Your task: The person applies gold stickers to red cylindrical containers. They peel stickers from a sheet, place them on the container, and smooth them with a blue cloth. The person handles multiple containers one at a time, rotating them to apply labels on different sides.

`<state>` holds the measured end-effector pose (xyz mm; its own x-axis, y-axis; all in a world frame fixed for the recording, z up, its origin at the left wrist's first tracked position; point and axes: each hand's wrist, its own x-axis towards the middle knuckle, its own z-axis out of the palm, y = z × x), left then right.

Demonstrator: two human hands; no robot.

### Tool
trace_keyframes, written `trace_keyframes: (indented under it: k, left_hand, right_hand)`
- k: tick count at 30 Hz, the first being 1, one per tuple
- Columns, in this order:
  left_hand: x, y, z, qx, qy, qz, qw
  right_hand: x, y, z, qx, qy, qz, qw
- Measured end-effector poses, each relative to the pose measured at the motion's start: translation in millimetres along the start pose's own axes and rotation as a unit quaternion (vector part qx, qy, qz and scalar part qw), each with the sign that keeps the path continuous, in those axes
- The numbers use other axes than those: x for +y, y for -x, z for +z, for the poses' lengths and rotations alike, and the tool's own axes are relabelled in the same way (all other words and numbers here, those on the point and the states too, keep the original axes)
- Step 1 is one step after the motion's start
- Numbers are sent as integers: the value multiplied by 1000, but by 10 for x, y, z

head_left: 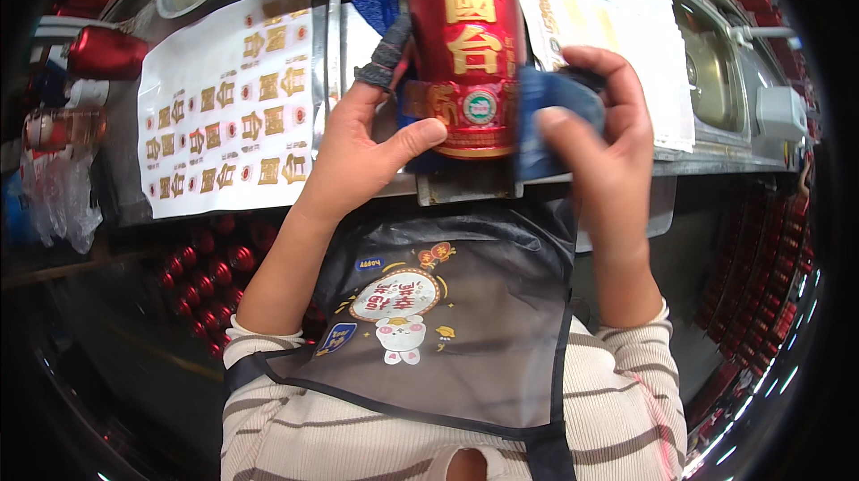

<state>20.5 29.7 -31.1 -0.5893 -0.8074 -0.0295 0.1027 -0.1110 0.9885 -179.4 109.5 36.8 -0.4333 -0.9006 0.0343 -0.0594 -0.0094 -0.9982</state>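
Bright centre — dark, bent rim (fisheye) — right hand (601, 134) blurred.

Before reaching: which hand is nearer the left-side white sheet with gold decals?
Left. The left hand is just right of the sheet; the right hand is beyond the glossy red bottle.

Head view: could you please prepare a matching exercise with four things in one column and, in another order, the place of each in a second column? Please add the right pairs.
Things
1. Red bottle
2. Blue cloth
3. Dark finger wrap
4. Apron

Places
A. On a finger of the left hand
B. Over the striped top
C. Between the two hands
D. In the right hand

Right pairs
1-C, 2-D, 3-A, 4-B
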Motion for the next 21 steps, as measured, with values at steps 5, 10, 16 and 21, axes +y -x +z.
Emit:
trace_keyframes:
  k: [5, 10, 16, 21]
  left_hand:
    - [-12, -6, 12, 9, -13, 16, 1000]
    - [0, -20, 5, -5, -41, 25, 999]
    - [68, -23, 19, -7, -36, 9, 999]
    - [74, -10, 5, 10, 0, -29, 1000]
  right_hand:
    - [-39, 16, 201, -62, 284, -255, 922]
    - [103, 31, -150, 34, 181, -125, 975]
    - [236, 3, -158, 50, 95, -88, 990]
    - [185, 120, -128, 19, 88, -72, 993]
